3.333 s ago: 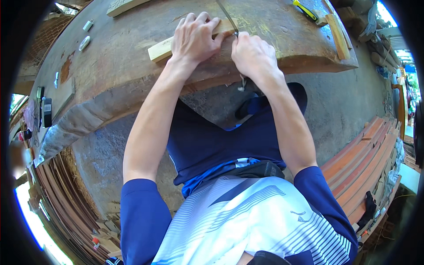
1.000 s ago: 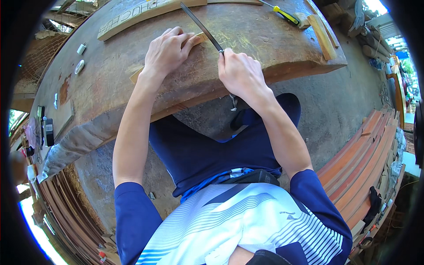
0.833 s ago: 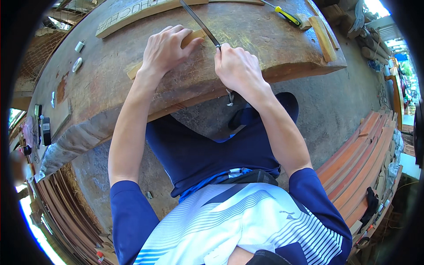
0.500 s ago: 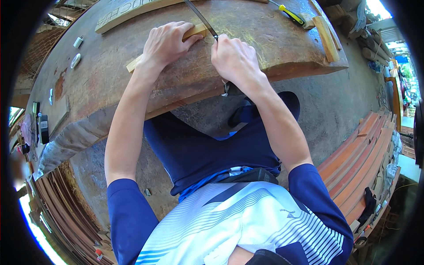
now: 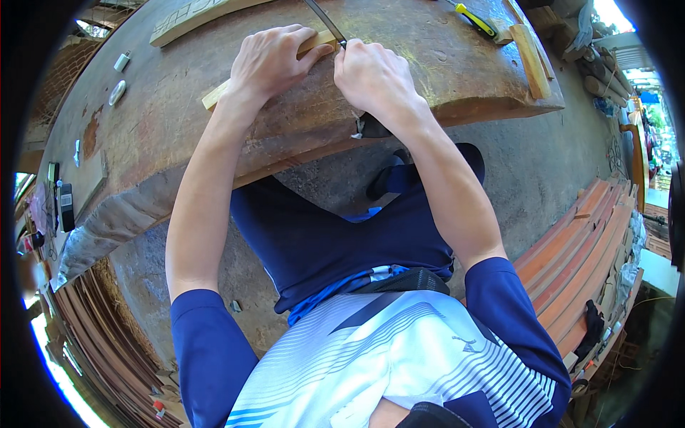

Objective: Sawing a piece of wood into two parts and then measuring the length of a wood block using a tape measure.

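Fingers wrapped round a pale wooden strip [image 5: 217, 95], my left hand [image 5: 270, 60] presses it onto the workbench [image 5: 168, 118]. The strip's near left end sticks out beside my wrist, and its other end shows past my thumb. My right hand [image 5: 378, 80] is closed on the near end of a long, narrow, dark metal tool [image 5: 327, 21], shaped like a file; its handle is hidden in my fist. The tool slants away to the upper left, at the strip's right end. Whether it touches the wood I cannot tell.
A lettered wooden board [image 5: 203, 19] lies at the bench's far side. At the right are a yellow-and-black screwdriver [image 5: 477, 21] and a wooden block [image 5: 529, 63]. A round metal piece [image 5: 117, 93] sits at left. Stacked planks [image 5: 571, 250] lie on the right-hand floor.
My right hand and the metal tool have moved a little away from me and slightly left. My left hand keeps its hold on the strip. The whole view has shifted slightly.
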{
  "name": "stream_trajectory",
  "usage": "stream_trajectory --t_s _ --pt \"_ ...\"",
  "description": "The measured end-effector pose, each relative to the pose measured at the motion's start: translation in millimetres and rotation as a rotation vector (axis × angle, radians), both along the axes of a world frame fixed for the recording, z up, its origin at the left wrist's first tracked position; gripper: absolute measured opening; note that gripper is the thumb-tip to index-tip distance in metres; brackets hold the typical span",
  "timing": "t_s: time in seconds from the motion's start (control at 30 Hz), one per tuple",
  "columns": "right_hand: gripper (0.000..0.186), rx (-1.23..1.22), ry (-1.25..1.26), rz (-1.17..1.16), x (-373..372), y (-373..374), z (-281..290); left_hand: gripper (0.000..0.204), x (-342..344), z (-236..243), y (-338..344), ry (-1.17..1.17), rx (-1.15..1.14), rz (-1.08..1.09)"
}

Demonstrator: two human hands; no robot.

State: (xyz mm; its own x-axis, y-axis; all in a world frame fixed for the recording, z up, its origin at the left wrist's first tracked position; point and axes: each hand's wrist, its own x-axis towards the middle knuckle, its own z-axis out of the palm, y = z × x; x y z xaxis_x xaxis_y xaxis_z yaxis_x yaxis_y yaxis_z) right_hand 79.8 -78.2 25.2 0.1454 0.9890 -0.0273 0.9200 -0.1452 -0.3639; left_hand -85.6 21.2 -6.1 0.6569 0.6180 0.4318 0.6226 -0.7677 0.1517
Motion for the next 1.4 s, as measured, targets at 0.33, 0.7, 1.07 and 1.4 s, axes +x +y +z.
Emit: stream_trajectory --t_s 0.33,0.7,1.07,1.4 --pt "0.029 -0.036 -0.052 0.014 -3.0 -3.2 -0.1 0.042 0.5 -5.2 -0.6 -0.004 0.062 0.025" --pt "0.025 -0.048 -0.066 0.016 4.9 -44.4 3.1 0.041 4.4 -0.8 8.4 0.111 0.022 0.09" --pt "0.034 0.043 0.037 -0.123 42.5 -139.8 33.9 0.042 4.4 1.7 7.3 0.055 -0.045 0.044" --pt "0.037 -0.003 0.036 0.028 13.1 -26.7 10.3 0.042 6.8 6.1 -14.5 0.015 -0.021 0.024"
